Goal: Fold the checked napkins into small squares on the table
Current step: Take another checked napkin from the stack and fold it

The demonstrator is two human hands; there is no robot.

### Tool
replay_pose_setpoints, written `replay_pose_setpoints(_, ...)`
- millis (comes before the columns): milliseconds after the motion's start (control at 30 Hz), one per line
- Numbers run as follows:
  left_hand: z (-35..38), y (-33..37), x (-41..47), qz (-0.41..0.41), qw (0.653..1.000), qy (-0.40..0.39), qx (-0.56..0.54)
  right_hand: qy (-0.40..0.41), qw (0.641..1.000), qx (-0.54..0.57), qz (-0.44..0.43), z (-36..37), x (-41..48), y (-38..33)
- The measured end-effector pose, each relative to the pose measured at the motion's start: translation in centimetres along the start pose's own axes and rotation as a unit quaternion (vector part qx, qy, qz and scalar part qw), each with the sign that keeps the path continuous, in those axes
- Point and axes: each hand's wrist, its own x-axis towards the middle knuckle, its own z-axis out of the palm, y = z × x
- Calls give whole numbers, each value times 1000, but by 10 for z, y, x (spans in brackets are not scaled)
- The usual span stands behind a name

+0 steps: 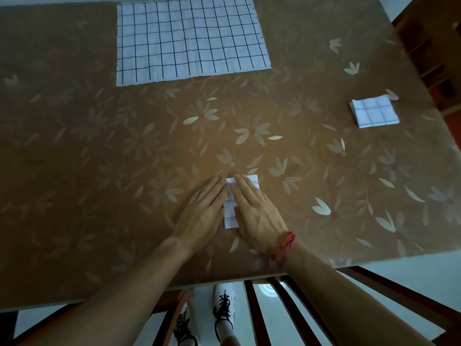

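Head: hands (202, 211) (259, 213) flat on napkin (230, 215)

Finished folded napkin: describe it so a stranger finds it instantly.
Start at the brown flowered table and go to its right edge. The small checked square lies there alone, unlike the big flat napkin at the far edge and the pressed napkin near the front.
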Motion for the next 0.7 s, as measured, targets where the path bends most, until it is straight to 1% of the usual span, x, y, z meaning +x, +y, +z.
replay_pose_setpoints(100, 1, 1, -1, -16, 999, -42, 17, -48, 998, -32, -37, 11, 5, -1)
replay_pose_setpoints(267, 1, -4, -1, -23, 996, -73, 53, -90, 991, -87, -42, 16, 9, 6)
replay_pose_setpoints(367, 0, -6, -1, -22, 995, -80, 53, -103, 987, -115, -34, 9, 6, 15)
replay_pose_setpoints(467, -1, -8, 1, -23, 996, -77, 48, -113, 985, -128, -8, -2, -2, 31)
replay_pose_setpoints(700, 1, -10, 6, -32, 998, -55, 27, -124, 980, -156, -11, -10, -4, 41)
